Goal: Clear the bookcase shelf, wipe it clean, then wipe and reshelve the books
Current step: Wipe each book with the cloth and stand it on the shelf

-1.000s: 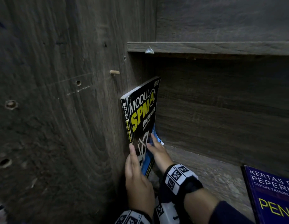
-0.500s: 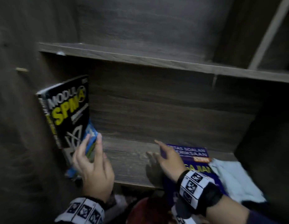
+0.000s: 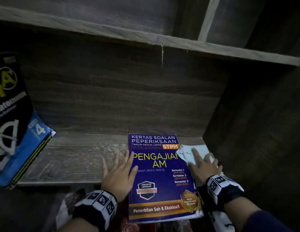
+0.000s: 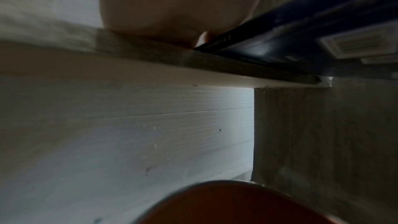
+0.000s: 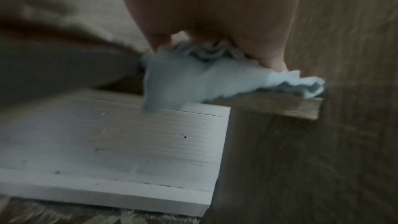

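Observation:
A blue book (image 3: 160,178) titled "Pengajian AM" lies flat on the wooden shelf (image 3: 75,158), its near end hanging over the front edge. My left hand (image 3: 119,171) lies flat with spread fingers across the book's left edge and the shelf board. My right hand (image 3: 203,164) presses a pale blue cloth (image 3: 190,153) down at the book's right side, fingers straight. In the right wrist view the cloth (image 5: 193,81) bunches under the palm at the shelf's front edge. A black book (image 3: 10,118) leans against the left wall.
The upper shelf board (image 3: 145,39) runs overhead and the bookcase's right wall (image 3: 246,139) stands close beside my right hand. A blue booklet (image 3: 28,144) leans under the black book. The left wrist view shows an orange round object (image 4: 237,205) below the shelf.
The view swung right from the leaning black book. My left hand left that book and now lies on the blue book's edge. My right hand moved from the blue book onto the cloth.

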Demonstrator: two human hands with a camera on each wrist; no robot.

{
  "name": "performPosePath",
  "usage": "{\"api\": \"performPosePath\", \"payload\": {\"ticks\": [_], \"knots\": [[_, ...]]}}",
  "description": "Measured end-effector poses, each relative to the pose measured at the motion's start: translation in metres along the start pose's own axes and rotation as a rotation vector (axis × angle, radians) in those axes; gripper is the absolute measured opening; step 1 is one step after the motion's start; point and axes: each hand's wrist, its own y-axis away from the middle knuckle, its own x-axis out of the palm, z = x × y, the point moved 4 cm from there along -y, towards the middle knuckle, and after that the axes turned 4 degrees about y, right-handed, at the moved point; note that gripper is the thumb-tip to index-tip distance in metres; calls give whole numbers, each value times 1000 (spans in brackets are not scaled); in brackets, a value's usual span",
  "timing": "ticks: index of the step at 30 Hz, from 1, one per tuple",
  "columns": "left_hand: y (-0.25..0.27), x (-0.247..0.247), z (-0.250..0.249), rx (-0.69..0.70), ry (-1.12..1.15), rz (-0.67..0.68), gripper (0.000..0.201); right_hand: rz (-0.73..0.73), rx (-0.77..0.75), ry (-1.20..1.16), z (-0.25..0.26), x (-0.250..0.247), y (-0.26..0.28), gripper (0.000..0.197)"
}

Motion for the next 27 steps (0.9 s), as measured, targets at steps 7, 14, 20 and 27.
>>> {"api": "performPosePath", "payload": {"ticks": [7,14,20,27], "knots": [[3,5,1,-30,31,-62,97,-228,-83,-136,-8,-12,4,55],[-3,5,4,-49,5,-52,86,-218,-518,-102,38,-49,53,58],[-2,6,5,-86,-77,-112,86,148,-561,149,67,-3,37,75],[-3,12,9,-38,-47,-198,59,143,-470,318,87,-15,-14,68]]}}
